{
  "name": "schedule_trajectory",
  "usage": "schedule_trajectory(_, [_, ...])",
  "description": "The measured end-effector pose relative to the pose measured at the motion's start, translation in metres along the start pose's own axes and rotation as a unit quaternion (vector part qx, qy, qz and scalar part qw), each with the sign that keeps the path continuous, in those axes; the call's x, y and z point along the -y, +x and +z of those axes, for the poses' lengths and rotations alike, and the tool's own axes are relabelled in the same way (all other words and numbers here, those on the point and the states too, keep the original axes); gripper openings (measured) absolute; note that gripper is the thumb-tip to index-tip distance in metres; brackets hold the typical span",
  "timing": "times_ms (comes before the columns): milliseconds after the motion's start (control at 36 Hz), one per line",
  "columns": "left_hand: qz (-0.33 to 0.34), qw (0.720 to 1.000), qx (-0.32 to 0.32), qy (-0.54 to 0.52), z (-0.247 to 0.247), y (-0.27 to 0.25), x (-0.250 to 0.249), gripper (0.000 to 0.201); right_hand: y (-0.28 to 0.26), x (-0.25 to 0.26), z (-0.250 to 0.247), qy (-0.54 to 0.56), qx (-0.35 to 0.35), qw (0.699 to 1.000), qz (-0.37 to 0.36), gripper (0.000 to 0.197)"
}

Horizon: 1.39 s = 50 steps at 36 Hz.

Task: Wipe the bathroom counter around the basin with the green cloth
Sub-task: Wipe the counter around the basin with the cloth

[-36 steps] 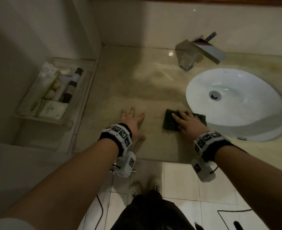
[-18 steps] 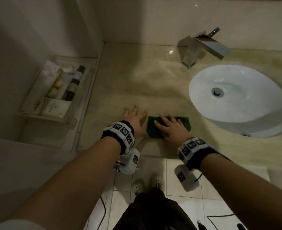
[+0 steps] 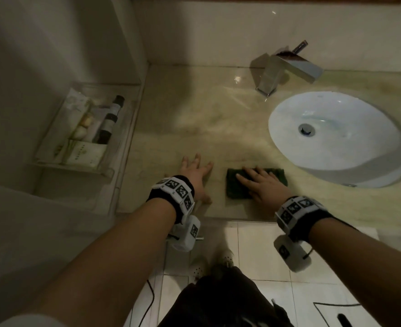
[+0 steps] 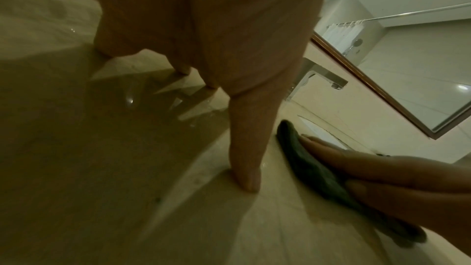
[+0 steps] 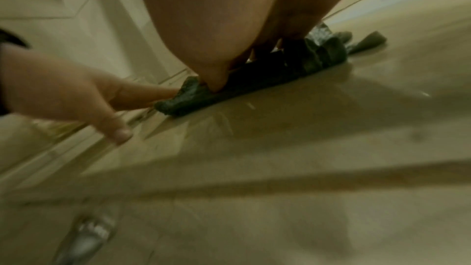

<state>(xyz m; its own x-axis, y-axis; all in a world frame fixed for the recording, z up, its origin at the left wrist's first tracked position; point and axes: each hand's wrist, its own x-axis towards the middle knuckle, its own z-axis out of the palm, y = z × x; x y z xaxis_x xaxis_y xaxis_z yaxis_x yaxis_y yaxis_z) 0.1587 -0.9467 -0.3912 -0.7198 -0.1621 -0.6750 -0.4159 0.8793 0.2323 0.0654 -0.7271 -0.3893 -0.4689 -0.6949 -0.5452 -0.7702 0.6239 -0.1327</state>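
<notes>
The dark green cloth [image 3: 236,190] lies folded on the beige marble counter [image 3: 206,114], near its front edge and left of the white oval basin [image 3: 359,149]. My right hand [image 3: 259,182] presses flat on the cloth with straight fingers, covering its middle. My left hand [image 3: 194,174] rests flat on the bare counter a short gap to the left, fingers spread. In the left wrist view the cloth [image 4: 305,160] lies under the right hand's fingers [image 4: 369,160]. In the right wrist view the cloth [image 5: 254,82] is bunched under my right hand [image 5: 229,17], with the left hand [image 5: 63,92] beside it.
A chrome faucet [image 3: 286,69] stands behind the basin against the back wall. A clear tray [image 3: 114,166] of toiletry bottles and packets sits on a lower ledge to the left. A framed mirror [image 4: 382,88] hangs above. The counter shines wet.
My right hand slid the cloth left from the basin's edge toward my left hand, then back a little to the right. The left hand stayed put.
</notes>
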Motion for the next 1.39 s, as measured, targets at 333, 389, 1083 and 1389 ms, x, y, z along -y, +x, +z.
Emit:
schedule_trajectory(333, [-0.012, 1.0, 0.006, 0.015, 0.005, 0.006, 0.001, 0.115, 0.042, 0.022, -0.02, 0.02, -0.034, 0.998, 0.04, 0.056])
schedule_trajectory(389, [-0.016, 1.0, 0.007, 0.015, 0.004, 0.006, 0.001, 0.115, 0.039, 0.028, -0.018, 0.022, -0.033, 0.999, 0.037, 0.055])
schedule_trajectory(1083, [-0.044, 0.998, 0.004, -0.049, 0.004, -0.002, -0.023, 0.107, -0.033, 0.006, 0.009, 0.039, 0.024, 0.997, -0.064, 0.051])
schedule_trajectory(1389, [-0.073, 0.996, -0.003, -0.042, 0.002, 0.0, -0.036, 0.109, 0.014, -0.054, -0.013, 0.06, -0.028, 0.997, 0.032, 0.056])
